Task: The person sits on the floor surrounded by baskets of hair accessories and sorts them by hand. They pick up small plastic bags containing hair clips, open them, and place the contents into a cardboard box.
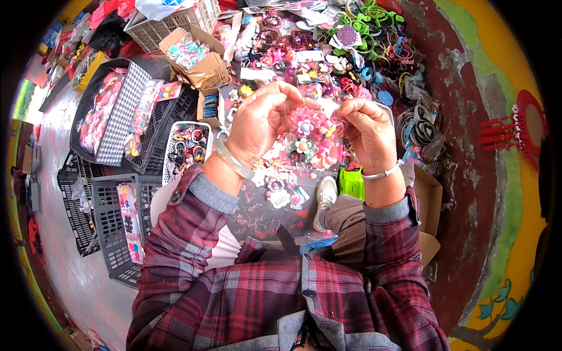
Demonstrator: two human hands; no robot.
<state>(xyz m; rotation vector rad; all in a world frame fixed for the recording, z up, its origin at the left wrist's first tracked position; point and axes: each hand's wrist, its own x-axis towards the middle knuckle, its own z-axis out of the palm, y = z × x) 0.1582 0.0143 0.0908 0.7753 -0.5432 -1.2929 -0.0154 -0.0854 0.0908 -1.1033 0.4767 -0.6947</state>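
Observation:
Between my raised hands hangs what looks like a clear plastic bag of flower hair ornaments point(305, 127), mostly pink with a few pale blue and white blossoms. My left hand point(257, 120), with a pale bangle at the wrist, is closed on the bag's upper left edge, its fingertips partly hidden. On the other side, my right hand point(372, 130) pinches the upper right edge between thumb and fingers; a silver bangle circles that wrist. Beneath the bag, many small hair accessories point(276, 55) lie spread in a heap.
Left of the heap stand a white basket point(168, 153) of hair ties, an open cardboard box point(212, 69) of packets and dark plastic crates point(115, 234). A bright green object point(352, 183) lies by my right leg. Green hair bands point(374, 23) pile up at the far right.

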